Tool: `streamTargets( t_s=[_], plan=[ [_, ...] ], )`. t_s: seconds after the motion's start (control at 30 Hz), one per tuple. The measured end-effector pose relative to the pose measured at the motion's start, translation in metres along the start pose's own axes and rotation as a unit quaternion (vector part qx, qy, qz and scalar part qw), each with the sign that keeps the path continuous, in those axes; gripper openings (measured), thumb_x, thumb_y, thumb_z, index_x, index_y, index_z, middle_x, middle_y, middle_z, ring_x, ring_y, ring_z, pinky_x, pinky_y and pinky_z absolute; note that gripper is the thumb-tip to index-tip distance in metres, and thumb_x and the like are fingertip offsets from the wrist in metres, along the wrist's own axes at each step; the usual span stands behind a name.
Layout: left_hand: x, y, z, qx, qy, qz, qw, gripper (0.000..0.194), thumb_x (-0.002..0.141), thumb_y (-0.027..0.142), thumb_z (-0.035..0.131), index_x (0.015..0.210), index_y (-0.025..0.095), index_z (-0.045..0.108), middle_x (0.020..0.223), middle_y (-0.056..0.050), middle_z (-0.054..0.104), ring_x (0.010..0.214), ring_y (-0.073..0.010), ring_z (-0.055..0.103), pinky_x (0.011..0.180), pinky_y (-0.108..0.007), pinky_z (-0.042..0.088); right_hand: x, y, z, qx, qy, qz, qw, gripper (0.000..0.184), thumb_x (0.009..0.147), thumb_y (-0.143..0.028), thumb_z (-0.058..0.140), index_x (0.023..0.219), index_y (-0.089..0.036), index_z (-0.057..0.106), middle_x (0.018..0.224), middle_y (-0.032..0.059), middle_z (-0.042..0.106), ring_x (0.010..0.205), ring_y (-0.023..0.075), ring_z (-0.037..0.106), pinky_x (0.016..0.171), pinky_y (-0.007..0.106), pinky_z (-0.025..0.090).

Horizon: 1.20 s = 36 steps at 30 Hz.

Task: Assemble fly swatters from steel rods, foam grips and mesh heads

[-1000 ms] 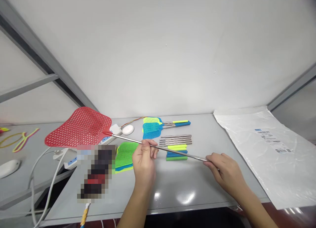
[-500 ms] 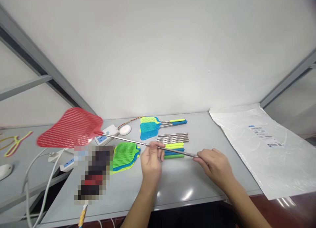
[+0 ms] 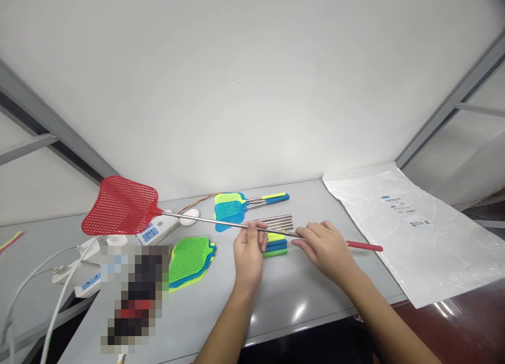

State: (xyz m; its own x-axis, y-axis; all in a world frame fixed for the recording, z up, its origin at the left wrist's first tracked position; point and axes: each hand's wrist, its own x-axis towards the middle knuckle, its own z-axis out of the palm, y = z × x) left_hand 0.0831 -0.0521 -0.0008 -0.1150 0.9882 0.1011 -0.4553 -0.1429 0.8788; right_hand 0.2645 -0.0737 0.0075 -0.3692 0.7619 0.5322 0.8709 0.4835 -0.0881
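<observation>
A fly swatter (image 3: 123,206) with a red mesh head, a long thin metal rod and a red grip spans the view above the table, its head at the left. My left hand (image 3: 249,248) pinches the rod near its middle. Further along, my right hand (image 3: 324,246) is closed around the rod just short of the red grip (image 3: 365,245). Beneath lie several loose metal rods (image 3: 281,222) and several coloured grips (image 3: 278,245) in yellow, blue and green, partly hidden by my left hand. Left of them is a stack of green, blue and yellow swatter heads (image 3: 191,260).
Yellow and blue complete swatters (image 3: 232,210) lie at the back of the table (image 3: 300,295). Power strips (image 3: 158,228), white cables and a round white device (image 3: 190,217) are at the left, near a pixelated dark object. A white plastic mailer (image 3: 414,243) covers the right end.
The view has shifted slightly. My hands are closer together, with the right moved along the rod, and the red grip now shows beyond it. The red head appears less tilted.
</observation>
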Motion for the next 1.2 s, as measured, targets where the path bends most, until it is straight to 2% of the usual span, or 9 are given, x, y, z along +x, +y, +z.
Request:
streamTargets(
  t_s=[0.1, 0.27, 0.4, 0.53, 0.67, 0.77, 0.9, 1.07, 1.2],
  plan=[
    [-0.001, 0.002, 0.002, 0.018, -0.004, 0.011, 1.0, 0.037, 0.091, 0.047, 0.05, 0.08, 0.014, 0.063, 0.055, 0.006, 0.034, 0.048, -0.0051, 0.038, 0.049, -0.019, 0.03, 0.004, -0.002, 0.003, -0.001, 0.013, -0.015, 1.0, 0.026, 0.098, -0.028, 0.042, 0.082, -0.019, 0.06, 0.064, -0.0003, 0.055, 0.058, 0.0131, 0.041, 0.065, 0.03, 0.026],
    [0.019, 0.039, -0.011, -0.016, 0.139, 0.137, 0.981, 0.035, 0.091, 0.045, 0.052, 0.073, 0.015, 0.058, 0.052, 0.007, 0.033, 0.044, -0.005, 0.035, 0.047, -0.019, 0.029, -0.01, 0.022, 0.003, 0.0, 0.034, -0.005, 0.999, 0.025, 0.098, -0.025, 0.042, 0.081, -0.019, 0.059, 0.064, -0.0002, 0.055, 0.061, 0.0129, 0.042, 0.065, 0.03, 0.025],
    [0.029, 0.053, -0.015, -0.02, 0.133, 0.149, 0.98, 0.034, 0.089, 0.044, 0.054, 0.072, 0.015, 0.058, 0.053, 0.007, 0.032, 0.044, -0.0049, 0.034, 0.05, -0.02, 0.035, -0.022, 0.035, 0.003, -0.008, 0.025, -0.008, 1.0, 0.025, 0.098, -0.024, 0.042, 0.081, -0.018, 0.059, 0.065, 0.0001, 0.055, 0.059, 0.0129, 0.043, 0.065, 0.03, 0.026],
    [0.026, 0.036, -0.003, -0.04, 0.131, 0.115, 0.984, 0.037, 0.088, 0.05, 0.053, 0.076, 0.016, 0.06, 0.055, 0.006, 0.032, 0.045, -0.0049, 0.034, 0.049, -0.019, 0.034, -0.023, 0.034, 0.001, -0.019, 0.046, 0.005, 0.999, 0.023, 0.097, -0.024, 0.044, 0.081, -0.018, 0.059, 0.064, 0.0001, 0.053, 0.059, 0.0133, 0.043, 0.064, 0.03, 0.027],
    [0.018, 0.013, 0.009, 0.035, 0.01, 0.003, 0.999, 0.04, 0.088, 0.052, 0.053, 0.076, 0.014, 0.063, 0.055, 0.004, 0.038, 0.047, -0.0054, 0.038, 0.046, -0.019, 0.028, -0.02, 0.032, 0.001, -0.019, 0.046, -0.004, 0.999, 0.023, 0.097, -0.025, 0.043, 0.083, -0.018, 0.06, 0.063, 0.0001, 0.053, 0.059, 0.0135, 0.041, 0.062, 0.03, 0.027],
    [0.016, 0.007, 0.012, 0.076, -0.029, -0.007, 0.997, 0.043, 0.089, 0.052, 0.05, 0.071, 0.014, 0.061, 0.056, 0.004, 0.041, 0.045, -0.0055, 0.04, 0.045, -0.02, 0.028, -0.021, 0.033, 0.002, -0.016, 0.043, -0.008, 0.999, 0.023, 0.097, -0.025, 0.043, 0.083, -0.019, 0.06, 0.064, 0.0003, 0.053, 0.058, 0.0134, 0.04, 0.062, 0.029, 0.028],
    [0.022, 0.016, 0.008, 0.078, -0.019, 0.012, 0.997, 0.043, 0.09, 0.051, 0.049, 0.07, 0.015, 0.059, 0.055, 0.004, 0.042, 0.043, -0.0057, 0.043, 0.045, -0.021, 0.03, -0.028, 0.042, 0.001, -0.014, 0.035, 0.012, 0.999, 0.022, 0.097, -0.027, 0.045, 0.083, -0.018, 0.06, 0.065, 0.0008, 0.054, 0.06, 0.0139, 0.043, 0.063, 0.029, 0.029],
    [0.042, 0.041, -0.002, 0.019, 0.059, 0.075, 0.995, 0.039, 0.088, 0.049, 0.052, 0.068, 0.016, 0.054, 0.052, 0.006, 0.038, 0.038, -0.0058, 0.04, 0.041, -0.02, 0.031, -0.039, 0.057, -0.004, -0.043, 0.026, 0.053, 0.997, 0.026, 0.096, -0.032, 0.046, 0.079, -0.019, 0.059, 0.065, 0.0, 0.056, 0.062, 0.0139, 0.048, 0.062, 0.028, 0.03],
    [0.05, 0.055, -0.008, -0.007, 0.088, 0.118, 0.989, 0.037, 0.089, 0.043, 0.053, 0.064, 0.016, 0.049, 0.058, 0.006, 0.042, 0.035, -0.0041, 0.038, 0.049, -0.025, 0.043, -0.041, 0.06, -0.006, -0.057, 0.017, 0.029, 0.998, 0.03, 0.097, -0.032, 0.043, 0.076, -0.019, 0.059, 0.062, -0.0004, 0.055, 0.059, 0.0133, 0.047, 0.061, 0.028, 0.028]
  ],
)
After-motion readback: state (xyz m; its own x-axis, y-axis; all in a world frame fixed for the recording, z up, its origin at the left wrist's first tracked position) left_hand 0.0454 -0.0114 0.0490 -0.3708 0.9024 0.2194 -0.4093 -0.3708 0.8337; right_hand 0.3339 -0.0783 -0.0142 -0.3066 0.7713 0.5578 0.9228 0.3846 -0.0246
